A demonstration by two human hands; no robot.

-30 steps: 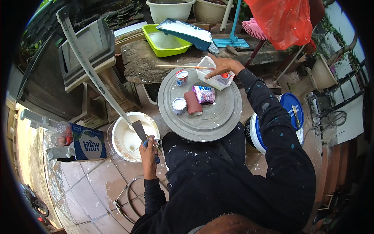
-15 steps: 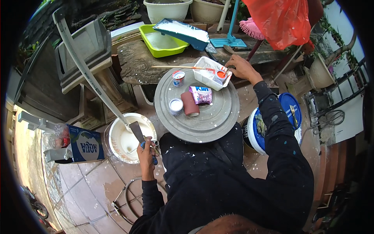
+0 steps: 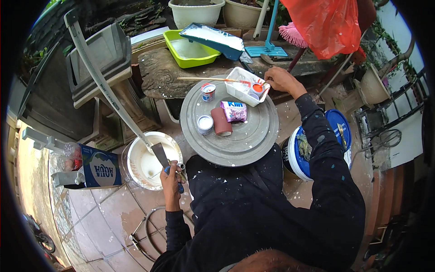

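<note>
A person in a paint-flecked black top worked over a round grey metal lid (image 3: 231, 131) used as a desk. The left hand (image 3: 171, 179) had its fingers clamped on a blue-handled steel putty knife (image 3: 162, 156), its blade just over the white bucket of pale paint (image 3: 145, 165). The right hand (image 3: 280, 79) reached to the small white rectangular tray (image 3: 242, 88) at the lid's far edge, fingers closed near an orange cap; what they gripped could not be told. The step in hand looked like mixing colour; the next move likely called for carrying pigment steadily across to the bucket.
</note>
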